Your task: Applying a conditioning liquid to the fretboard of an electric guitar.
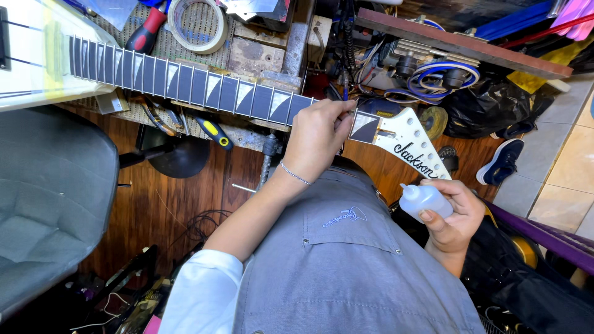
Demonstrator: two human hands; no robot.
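1. Head view: the left hand (318,139) pinches something too small to make out at the top of the guitar neck (185,83), just by the white headstock (411,142); the neck looks stiff and long, best steadied along its edges
2. The right hand (455,219) is closed around a small squeeze bottle (422,199), held below the headstock; it looks light, soft-walled and easy to crush, so grip its body gently
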